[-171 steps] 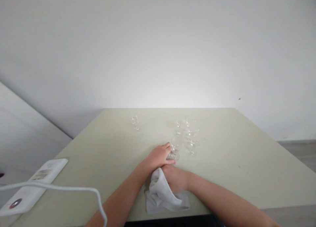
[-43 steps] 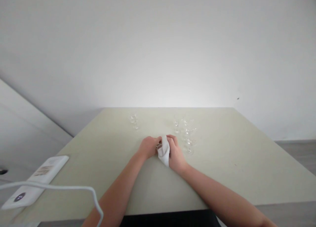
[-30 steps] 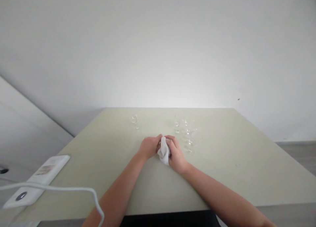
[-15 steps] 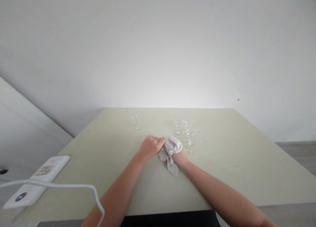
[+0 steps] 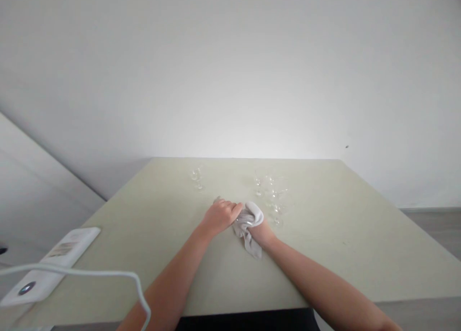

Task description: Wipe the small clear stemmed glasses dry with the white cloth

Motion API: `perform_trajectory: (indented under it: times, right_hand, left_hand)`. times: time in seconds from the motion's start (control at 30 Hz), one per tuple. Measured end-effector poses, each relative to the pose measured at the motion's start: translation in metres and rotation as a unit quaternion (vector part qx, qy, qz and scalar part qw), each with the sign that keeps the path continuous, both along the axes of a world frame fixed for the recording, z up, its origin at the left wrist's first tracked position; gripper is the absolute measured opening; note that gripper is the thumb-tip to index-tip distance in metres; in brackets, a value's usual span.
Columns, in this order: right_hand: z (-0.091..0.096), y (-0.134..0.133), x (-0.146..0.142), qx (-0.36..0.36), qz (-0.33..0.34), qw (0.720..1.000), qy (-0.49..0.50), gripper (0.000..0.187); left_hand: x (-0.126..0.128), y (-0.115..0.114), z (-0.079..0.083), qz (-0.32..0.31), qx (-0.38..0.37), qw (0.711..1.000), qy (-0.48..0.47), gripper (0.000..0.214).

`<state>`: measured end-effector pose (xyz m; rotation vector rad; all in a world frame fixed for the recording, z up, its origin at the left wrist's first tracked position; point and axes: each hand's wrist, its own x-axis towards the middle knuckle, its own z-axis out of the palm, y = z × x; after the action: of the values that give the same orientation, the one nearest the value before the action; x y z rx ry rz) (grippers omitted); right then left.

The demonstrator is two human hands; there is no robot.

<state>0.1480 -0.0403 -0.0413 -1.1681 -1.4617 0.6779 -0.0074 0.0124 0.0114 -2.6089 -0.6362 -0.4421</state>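
Note:
My left hand is closed around a clear wine glass, which is mostly hidden by the fingers and the cloth. A white cloth is bunched against the glass, with a loose end hanging below. Wrapped in that cloth, my right hand grips it and presses it to the glass; its fingers are largely covered. Both hands meet over the middle of the table. Beyond my right hand stand several clear stemmed glasses in a group. One more stemmed glass stands apart at the far left.
The pale table reaches back to a white wall. At the table's left edge lies a long white box-like object with a dark round spot. A white cable crosses the lower left, near my left forearm.
The cloth has shifted and turned slightly around the glass, and its hanging end has swung a little right. My right hand has turned slightly; my left hand keeps its grip.

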Motion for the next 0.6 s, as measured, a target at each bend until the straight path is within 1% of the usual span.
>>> perform_trajectory:
  times: [0.1,0.27,0.33,0.43,0.5,0.53,0.57,0.6]
  right_hand:
    - [0.003,-0.004,0.000,-0.018,0.016,1.000,-0.018,0.006]
    - [0.005,-0.005,-0.001,-0.010,0.000,1.000,-0.005,0.007]
    - [0.006,-0.004,-0.003,-0.011,0.002,1.000,0.005,0.007]
    - [0.007,-0.004,-0.007,-0.028,0.015,0.998,0.049,0.013]
    - [0.007,-0.004,-0.010,-0.038,0.012,0.993,0.109,0.016]
    - [0.007,-0.005,-0.011,-0.037,-0.001,0.989,0.144,0.017]
    - [0.007,-0.006,-0.011,-0.034,-0.017,0.984,0.174,0.018]
    - [0.006,-0.006,-0.012,-0.030,-0.034,0.980,0.194,0.020]
  left_hand:
    - [-0.002,0.002,-0.001,-0.013,-0.004,1.000,-0.004,0.012]
    - [-0.002,0.000,-0.002,-0.016,0.021,1.000,-0.007,0.010]
    - [-0.001,0.000,-0.003,-0.007,0.013,1.000,-0.020,0.009]
    - [0.000,0.003,-0.004,0.021,-0.038,0.997,-0.063,0.009]
    - [0.001,0.007,-0.005,0.050,-0.091,0.989,-0.107,0.011]
    - [0.000,0.009,-0.004,0.072,-0.123,0.980,-0.139,0.010]
    - [0.000,0.011,-0.004,0.100,-0.158,0.965,-0.183,0.007]
    - [-0.001,0.013,-0.003,0.127,-0.195,0.943,-0.239,0.007]
